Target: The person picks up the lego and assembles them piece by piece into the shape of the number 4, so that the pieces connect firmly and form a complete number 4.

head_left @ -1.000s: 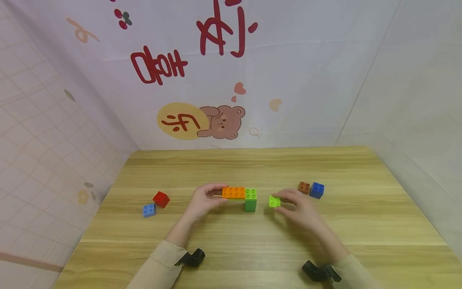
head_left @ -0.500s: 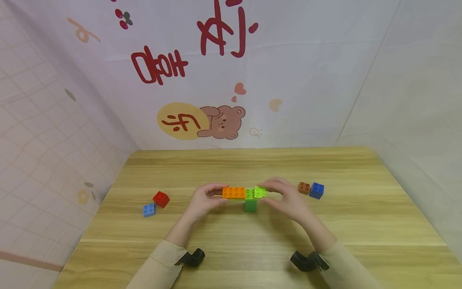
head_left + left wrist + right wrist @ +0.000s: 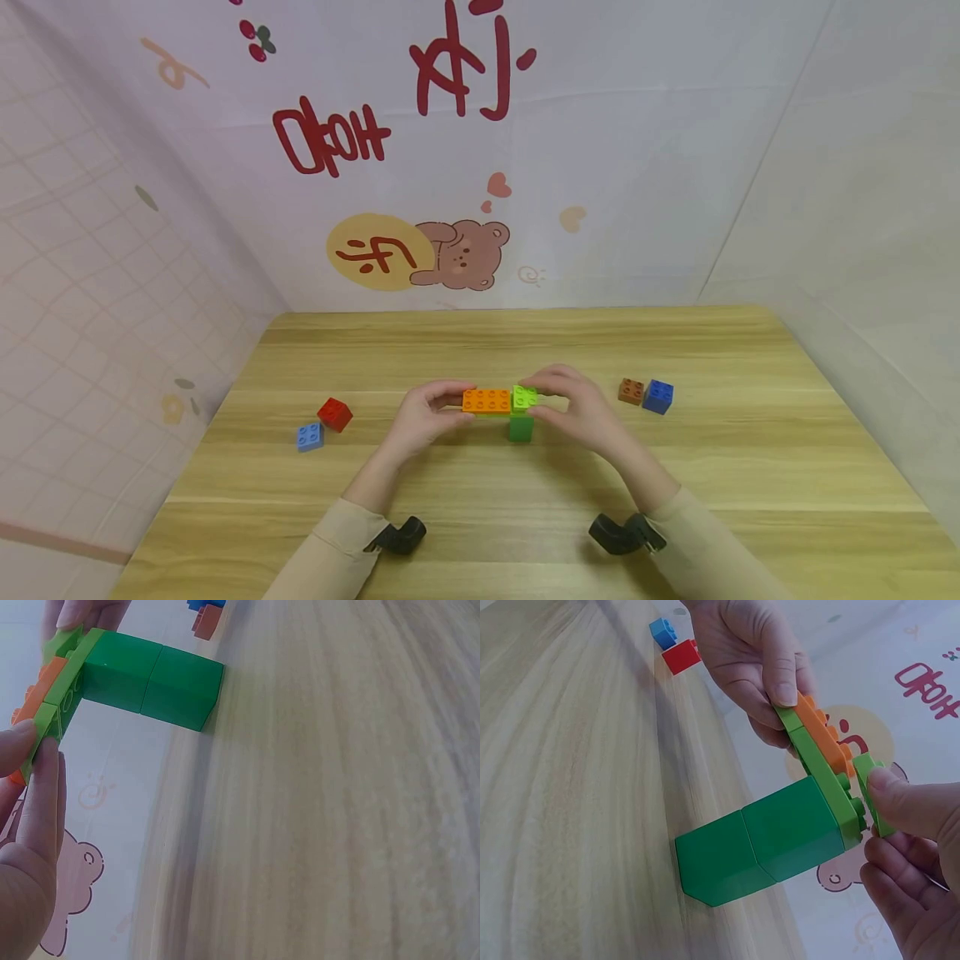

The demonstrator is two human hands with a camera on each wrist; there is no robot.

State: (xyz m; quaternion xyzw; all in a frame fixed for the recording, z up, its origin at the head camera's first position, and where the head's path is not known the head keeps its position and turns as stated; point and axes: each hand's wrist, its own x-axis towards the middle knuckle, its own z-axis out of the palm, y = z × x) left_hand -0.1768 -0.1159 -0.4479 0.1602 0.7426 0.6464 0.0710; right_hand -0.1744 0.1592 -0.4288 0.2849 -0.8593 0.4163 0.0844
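Observation:
My left hand (image 3: 422,421) pinches the left end of a toy-brick build between thumb and fingers. An orange eight-stud brick (image 3: 486,402) forms its top there, over a lime green layer (image 3: 821,769). Two dark green bricks (image 3: 757,840) are stacked beneath the other end and reach down to the table. Between thumb and fingers, my right hand (image 3: 581,408) holds a flat lime green four-stud brick (image 3: 523,398) above that end, beside the orange brick. In the right wrist view a narrow gap shows between this lime brick (image 3: 874,795) and the studs under it.
Left on the wooden table (image 3: 480,342) are a red brick (image 3: 335,414) and a light blue brick (image 3: 310,436). A brown brick (image 3: 632,391) and a dark blue brick (image 3: 659,397) sit to the right. A printed cloth (image 3: 637,167) hangs behind the table.
My right hand has carried the lime green brick leftward, from beside the build to over its right end. The left hand and the build have stayed in place.

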